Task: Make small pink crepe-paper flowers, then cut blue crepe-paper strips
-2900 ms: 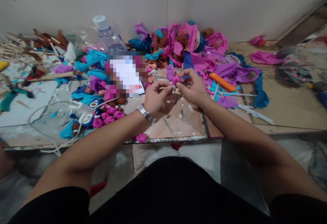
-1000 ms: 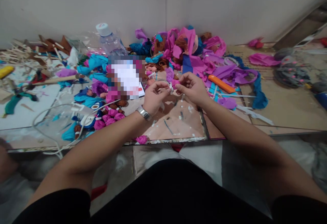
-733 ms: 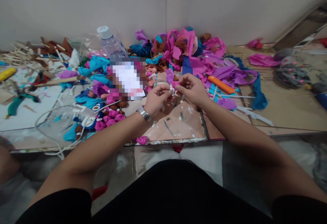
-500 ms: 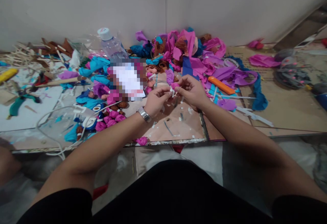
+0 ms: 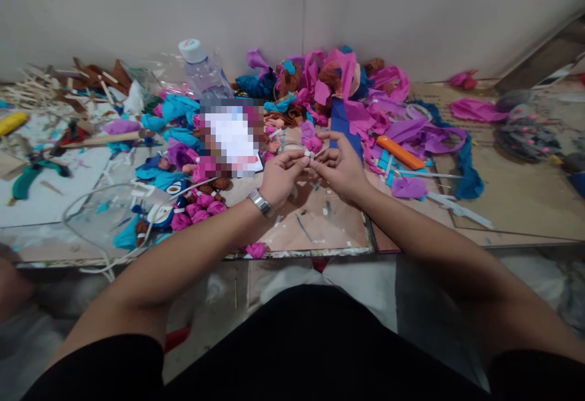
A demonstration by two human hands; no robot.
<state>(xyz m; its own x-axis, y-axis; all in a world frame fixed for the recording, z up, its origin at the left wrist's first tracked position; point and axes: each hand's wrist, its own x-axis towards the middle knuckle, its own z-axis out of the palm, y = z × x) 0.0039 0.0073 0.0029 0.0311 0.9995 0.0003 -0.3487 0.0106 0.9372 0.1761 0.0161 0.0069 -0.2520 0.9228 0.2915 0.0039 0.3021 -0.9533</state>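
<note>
My left hand, with a metal watch at the wrist, and my right hand meet over the pinkish board. Between their pinched fingertips sits a small pink crepe-paper bud with a bit of white tape at its base. Both hands are closed on it. A row of finished pink and brown paper buds lies to the left of my left wrist, and one more pink bud rests at the board's front edge.
A heap of pink, purple and blue crepe paper fills the back. An orange cutter lies right of my hands. A plastic bottle, wooden sticks and a white cable are on the left.
The hands have kept working the pink bud between the fingertips, shifting slightly lower and right; the view has moved a little. Nothing was put down.
</note>
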